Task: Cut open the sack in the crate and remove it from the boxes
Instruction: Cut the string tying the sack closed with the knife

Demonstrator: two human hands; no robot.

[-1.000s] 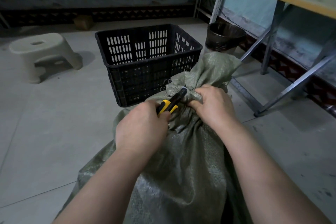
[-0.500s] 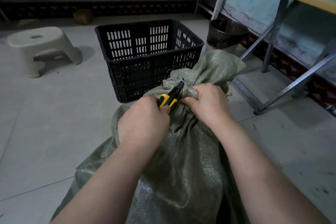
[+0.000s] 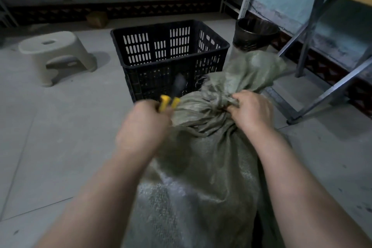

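Observation:
A large grey-green woven sack (image 3: 203,167) stands on the floor right in front of me, its gathered neck bunched at the top. My right hand (image 3: 251,110) grips that bunched neck. My left hand (image 3: 144,127) is blurred by motion and holds yellow-handled cutters (image 3: 169,102), whose dark jaws point away, to the left of the neck and apart from it. A black slotted plastic crate (image 3: 169,60) stands on the floor just behind the sack; nothing shows inside it.
A beige plastic stool (image 3: 56,56) stands at the left. A dark bin (image 3: 255,34) sits behind the crate at the right. A metal shelving frame (image 3: 322,78) with diagonal braces lines the right side. Bare concrete floor lies to the left.
My left hand has pulled the cutters left, away from the sack's neck where the jaws were. My right hand has kept its grip on the neck.

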